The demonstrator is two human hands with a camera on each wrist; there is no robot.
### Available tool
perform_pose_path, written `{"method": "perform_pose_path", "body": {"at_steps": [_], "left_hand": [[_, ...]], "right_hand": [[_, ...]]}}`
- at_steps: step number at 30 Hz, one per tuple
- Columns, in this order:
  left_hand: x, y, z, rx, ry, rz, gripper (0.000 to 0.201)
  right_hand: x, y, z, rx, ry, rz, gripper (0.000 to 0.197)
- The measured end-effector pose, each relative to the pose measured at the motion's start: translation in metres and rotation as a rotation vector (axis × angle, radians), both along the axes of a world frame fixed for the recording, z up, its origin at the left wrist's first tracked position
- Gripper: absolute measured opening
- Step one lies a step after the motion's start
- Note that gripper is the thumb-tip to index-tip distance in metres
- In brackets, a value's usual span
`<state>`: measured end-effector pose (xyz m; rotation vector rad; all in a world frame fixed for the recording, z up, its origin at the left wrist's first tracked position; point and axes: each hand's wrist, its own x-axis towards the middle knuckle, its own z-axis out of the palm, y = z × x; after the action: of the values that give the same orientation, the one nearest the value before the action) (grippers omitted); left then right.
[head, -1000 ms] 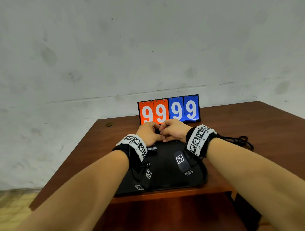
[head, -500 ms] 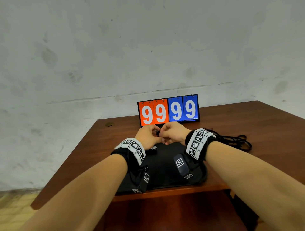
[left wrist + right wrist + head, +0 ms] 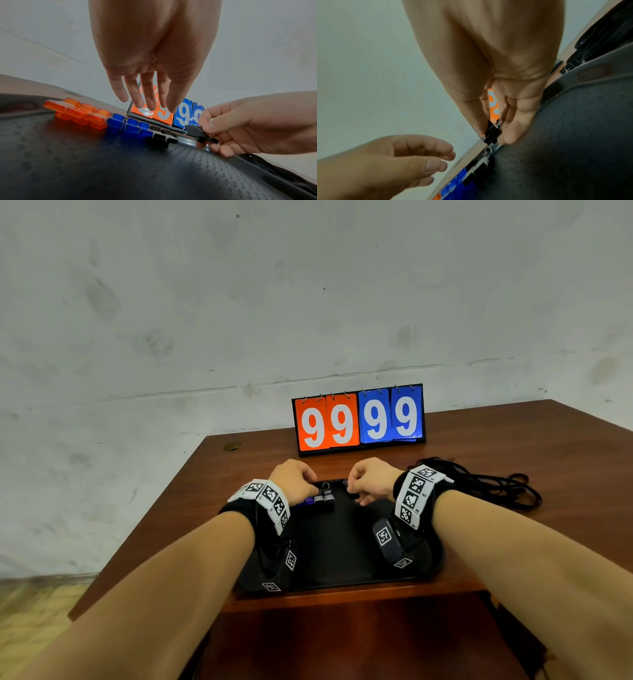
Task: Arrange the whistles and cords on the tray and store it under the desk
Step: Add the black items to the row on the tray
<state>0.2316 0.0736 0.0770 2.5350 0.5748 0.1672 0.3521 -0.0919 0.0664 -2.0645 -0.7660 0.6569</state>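
A black dimpled tray lies on the brown desk. Along its far edge lie orange whistles, blue whistles and two black whistles in a row. My right hand pinches another black whistle between thumb and fingers, just above the tray's far rim, to the right of the row. My left hand hovers over the row with fingers loose and holds nothing. A heap of black cords lies on the desk to the right of the tray.
A flip scoreboard reading 99 in orange and 99 in blue stands just beyond the tray. A pale wall rises behind the desk. The desk's left edge drops to a yellowish floor.
My hands, which met over the tray's far edge, have drawn apart. The left one has let go; the right keeps the black whistle and has moved right.
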Motion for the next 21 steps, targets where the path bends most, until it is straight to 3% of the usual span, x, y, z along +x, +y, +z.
{"method": "perform_pose_path", "body": {"at_steps": [7, 21], "left_hand": [[0.017, 0.001, -0.007, 0.091, 0.127, -0.045, 0.036], [0.039, 0.004, -0.016, 0.182, 0.23, -0.099, 0.038]], "right_hand": [[0.008, 0.019, -0.011, -0.119, -0.121, 0.04, 0.012], [0.014, 0.036, -0.013, -0.17, -0.108, 0.116, 0.006]]}}
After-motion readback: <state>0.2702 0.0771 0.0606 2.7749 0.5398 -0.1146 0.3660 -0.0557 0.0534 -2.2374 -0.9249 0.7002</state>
